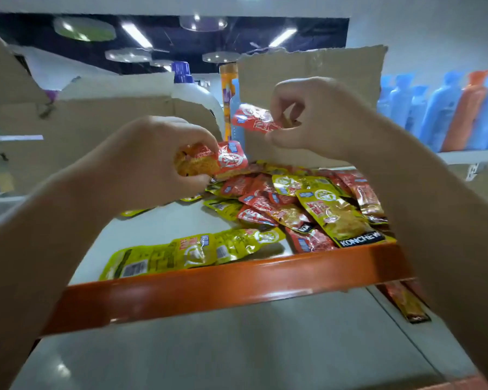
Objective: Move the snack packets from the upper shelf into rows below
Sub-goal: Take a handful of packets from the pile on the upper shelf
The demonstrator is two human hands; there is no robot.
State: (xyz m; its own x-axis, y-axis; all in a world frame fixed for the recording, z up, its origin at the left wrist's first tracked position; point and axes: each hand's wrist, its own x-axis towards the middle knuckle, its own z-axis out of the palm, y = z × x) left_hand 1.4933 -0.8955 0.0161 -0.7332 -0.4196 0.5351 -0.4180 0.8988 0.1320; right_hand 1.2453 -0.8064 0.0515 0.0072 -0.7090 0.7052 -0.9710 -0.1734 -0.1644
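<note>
Both my hands are raised over the upper shelf (pixel 231 280), which has an orange front rail. My left hand (pixel 155 159) grips a red snack packet (pixel 217 160) just above the shelf's back. My right hand (pixel 313 116) pinches another red snack packet (pixel 252 119), held higher and to the right. A heap of red and yellow packets (pixel 307 204) lies on the right half of the shelf. A strip of yellow packets (pixel 192 251) lies flat near the rail. On the lower shelf (pixel 237 347), one packet (pixel 406 302) shows at the right, partly behind my right forearm.
Torn cardboard flaps (pixel 310 74) stand behind the shelf at left and right. Between them are a white jug with a purple cap (pixel 192 91) and an orange tube (pixel 227 88). Blue and orange bottles (pixel 445 108) line a shelf at far right.
</note>
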